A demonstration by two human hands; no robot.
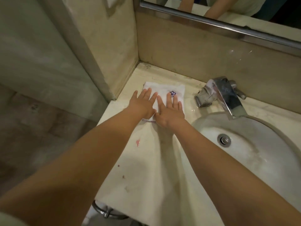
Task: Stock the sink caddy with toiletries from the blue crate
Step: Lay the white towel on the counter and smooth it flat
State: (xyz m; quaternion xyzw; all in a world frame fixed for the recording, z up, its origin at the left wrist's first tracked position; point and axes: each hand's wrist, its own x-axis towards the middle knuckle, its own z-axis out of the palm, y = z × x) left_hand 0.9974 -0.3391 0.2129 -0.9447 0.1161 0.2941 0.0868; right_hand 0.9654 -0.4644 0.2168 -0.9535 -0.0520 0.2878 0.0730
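Folded white cloth (pixel 162 88) with purple embroidery, flat on countertop (pixel 154 160) near wall corner. Pressed from above by left hand (pixel 143 103) and right hand (pixel 171 111), side by side, palms down, fingers straight and spread, nothing gripped. At 3 o'clock from cloth: chrome faucet (pixel 219 93). At 4 o'clock: basin (pixel 244 152).

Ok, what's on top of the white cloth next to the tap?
The left hand and right hand lie flat, palms down, on the white cloth. A purple stitched flower shows beside them. Cloth under the palms is hidden.
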